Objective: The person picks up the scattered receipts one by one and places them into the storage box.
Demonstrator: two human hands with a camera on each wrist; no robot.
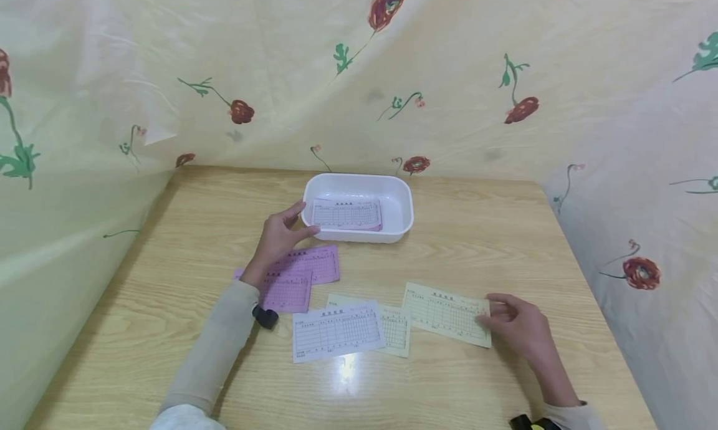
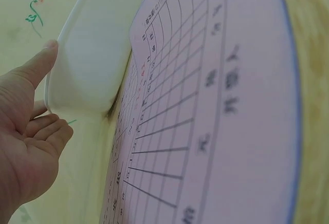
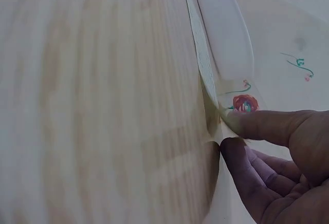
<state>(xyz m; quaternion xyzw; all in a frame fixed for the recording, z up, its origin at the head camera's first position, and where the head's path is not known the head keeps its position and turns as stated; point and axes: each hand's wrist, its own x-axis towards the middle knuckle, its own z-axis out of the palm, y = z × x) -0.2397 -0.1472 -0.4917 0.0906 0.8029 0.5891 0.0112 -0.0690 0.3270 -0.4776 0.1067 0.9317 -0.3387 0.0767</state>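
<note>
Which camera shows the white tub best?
Head view: the white tub shows nearly whole, slips inside, the left hand covering a little rim. The left wrist view shows just part near that hand; the right wrist view, part of its outer wall.

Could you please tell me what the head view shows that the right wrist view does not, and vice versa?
Only the head view shows the left hand at the white tub and the purple slips. Only the right wrist view shows the pale yellow slip nearly edge-on. Both show that slip, the right hand, tub, table and flowered cloth.
</note>
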